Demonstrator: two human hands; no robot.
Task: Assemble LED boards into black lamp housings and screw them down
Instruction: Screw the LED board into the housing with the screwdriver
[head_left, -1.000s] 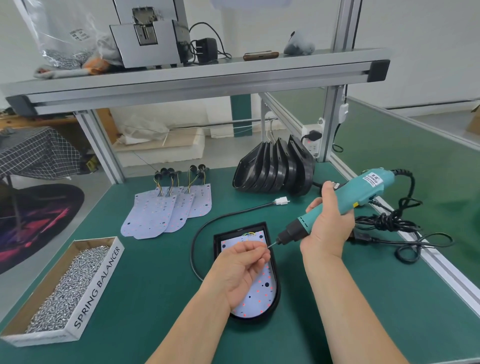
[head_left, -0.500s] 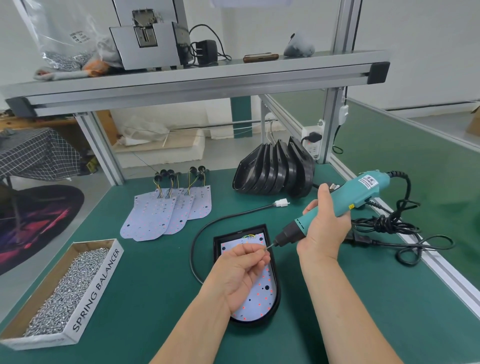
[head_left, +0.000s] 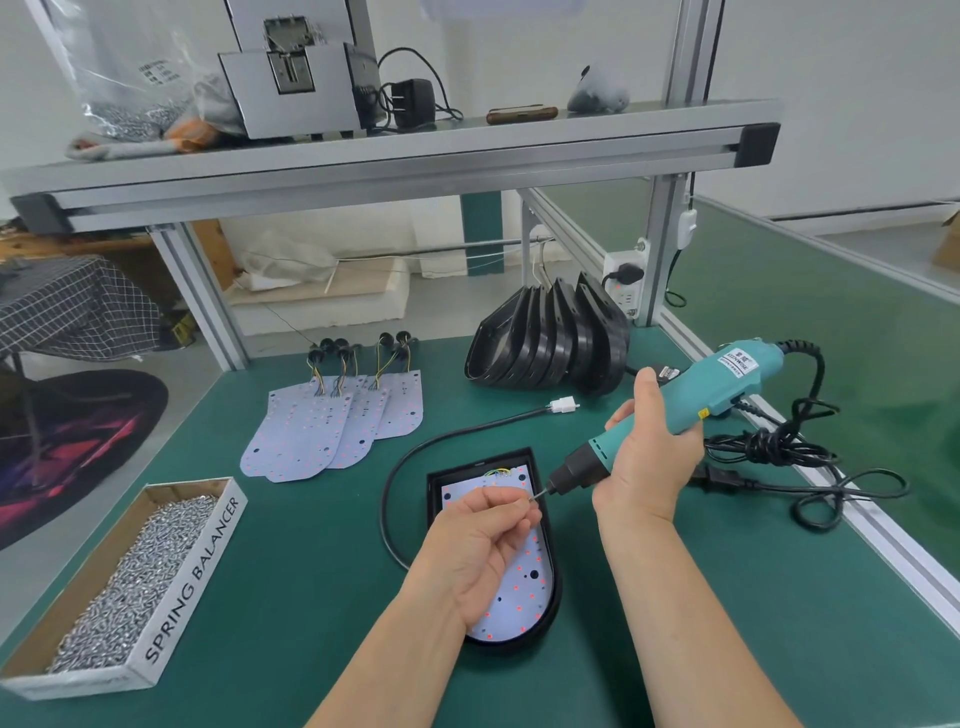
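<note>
The left hand (head_left: 483, 545) hovers over the near middle of the tabletop (head_left: 311, 649). Its fingers are curled, and the thumb and forefinger pinch a small screw (head_left: 531, 500), of which only a sliver shows. Directly beneath this hand lies a black lamp housing (head_left: 557, 613), flat and open side up, with an LED board (head_left: 527, 587) seated inside it. The hand covers the board's left middle part.

Just to the right, the right hand (head_left: 649, 457) is wrapped firmly around the barrel of a teal electric screwdriver (head_left: 727, 384). The tool is tilted, its bit pointing down and left so that the tip meets the screw at the left hand's fingertips, above the upper right part of the board. The tool's coiled black cord (head_left: 769, 447) lies bunched beyond the right hand.

A black cable (head_left: 395, 478) curves out from the housing, round the far side of the left hand, and ends in a white connector (head_left: 563, 404) just ahead of the right thumb. Farther ahead of the right hand stands a stack of empty housings (head_left: 550, 343) on edge. Ahead and left of the left hand, spare LED boards (head_left: 332, 431) lie fanned and overlapping. Well to its left sits an open box of screws (head_left: 130, 582).
</note>
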